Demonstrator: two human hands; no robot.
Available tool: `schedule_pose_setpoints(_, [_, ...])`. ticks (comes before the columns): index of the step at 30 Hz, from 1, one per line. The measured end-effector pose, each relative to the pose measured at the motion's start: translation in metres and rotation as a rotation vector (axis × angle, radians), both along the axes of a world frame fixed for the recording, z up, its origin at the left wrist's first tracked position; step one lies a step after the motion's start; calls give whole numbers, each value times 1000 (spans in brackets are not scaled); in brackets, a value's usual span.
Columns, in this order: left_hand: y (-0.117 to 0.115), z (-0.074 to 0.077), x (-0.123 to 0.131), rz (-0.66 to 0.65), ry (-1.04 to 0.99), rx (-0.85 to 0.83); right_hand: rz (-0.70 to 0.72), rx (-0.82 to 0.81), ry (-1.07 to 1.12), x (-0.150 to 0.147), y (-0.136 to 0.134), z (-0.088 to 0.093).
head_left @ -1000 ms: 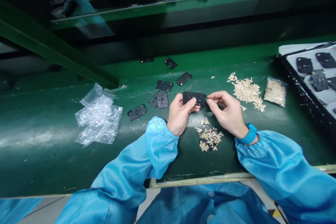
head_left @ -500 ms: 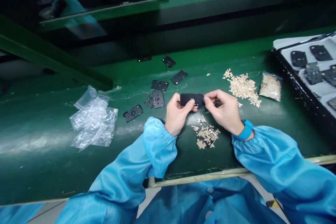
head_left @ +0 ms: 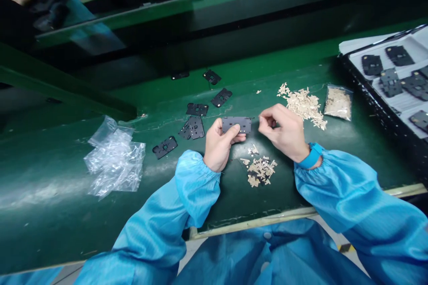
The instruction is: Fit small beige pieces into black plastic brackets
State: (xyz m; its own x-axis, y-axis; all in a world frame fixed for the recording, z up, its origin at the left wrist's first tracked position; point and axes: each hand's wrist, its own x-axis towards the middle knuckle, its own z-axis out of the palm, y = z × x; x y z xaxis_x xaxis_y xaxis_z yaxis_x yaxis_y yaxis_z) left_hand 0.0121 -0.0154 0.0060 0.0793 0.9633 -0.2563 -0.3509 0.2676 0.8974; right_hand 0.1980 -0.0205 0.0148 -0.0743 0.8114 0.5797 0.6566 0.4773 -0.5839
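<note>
Crumpled clear plastic bags [head_left: 113, 160] lie left on the green workbench [head_left: 50, 213]; at its far right corner sits a black-rimmed tray [head_left: 369, 93] of dark plates [head_left: 372, 65], a small bag of beige pieces [head_left: 338, 103] just beside it.

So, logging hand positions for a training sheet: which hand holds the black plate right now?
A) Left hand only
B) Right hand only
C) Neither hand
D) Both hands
A: the left hand pinches the black plate, while the right hand is apart from it.
</note>
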Motion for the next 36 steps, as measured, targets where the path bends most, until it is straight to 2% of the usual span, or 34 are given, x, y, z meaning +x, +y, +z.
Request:
schedule_pose_setpoints(4, [1, 4, 0, 6, -28, -27, -8, 17, -6, 4, 2, 1])
schedule_pose_setpoints(14, [1, -2, -2, -42, -18, -5, 81, -134, 118, -1, 0, 2])
schedule_pose_setpoints(22, [1, 2, -2, -63, -44, -31, 108, -34, 21, 2, 0, 1])
schedule_pose_setpoints(36, [-1, 2, -1, -23, -79, -24, 87, 15, -17, -2, -4, -7])
